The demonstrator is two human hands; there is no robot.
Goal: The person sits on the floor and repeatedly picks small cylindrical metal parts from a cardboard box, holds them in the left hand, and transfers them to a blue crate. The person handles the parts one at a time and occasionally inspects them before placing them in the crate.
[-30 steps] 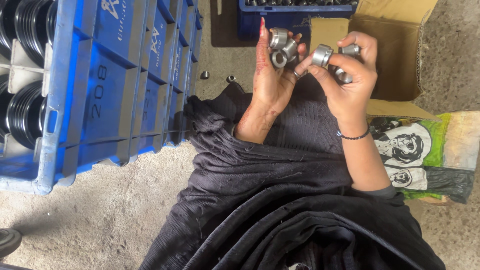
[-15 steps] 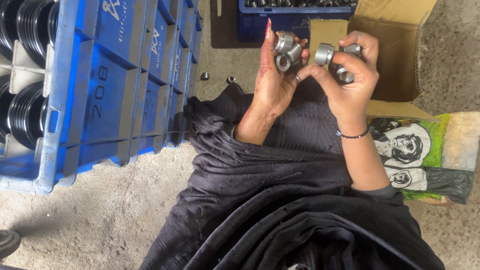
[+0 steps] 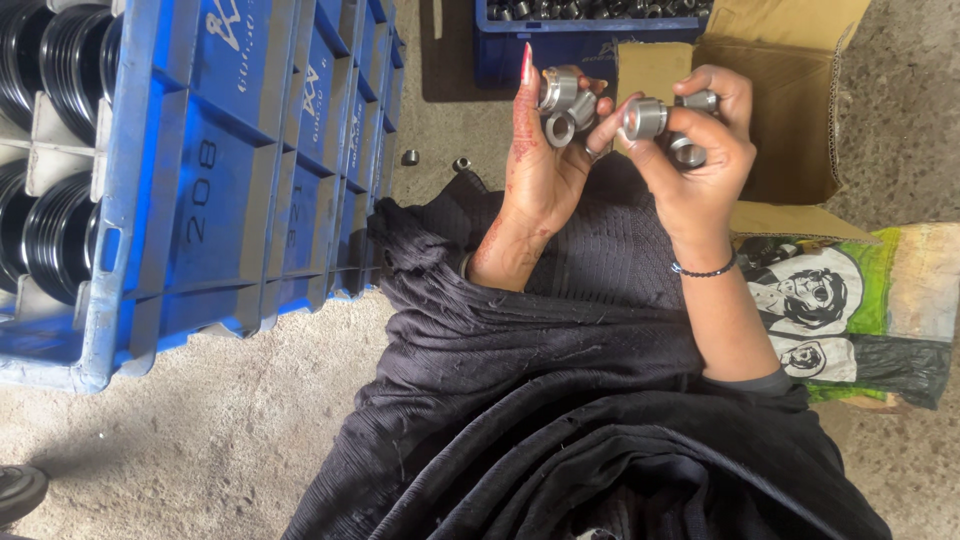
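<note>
My left hand (image 3: 540, 160) is raised palm up and holds three short steel bushes (image 3: 562, 105) against its fingers. My right hand (image 3: 700, 150) is beside it, pinching one steel bush (image 3: 645, 118) between thumb and forefinger, with two more bushes (image 3: 690, 150) tucked in its fingers. The two hands nearly touch at the fingertips. Both are held above my lap, which is covered in black cloth (image 3: 560, 380).
Stacked blue plastic crates (image 3: 250, 180) with black rubber rings (image 3: 50, 230) stand on the left. A blue crate of steel bushes (image 3: 590, 25) is at the top, an open cardboard box (image 3: 790, 110) beside it. Two loose bushes (image 3: 435, 160) lie on the concrete floor. A printed sack (image 3: 860, 300) lies right.
My left hand has tilted slightly, shifting the bushes in its fingers. My right hand has brought its pinched bush a little closer to the left hand.
</note>
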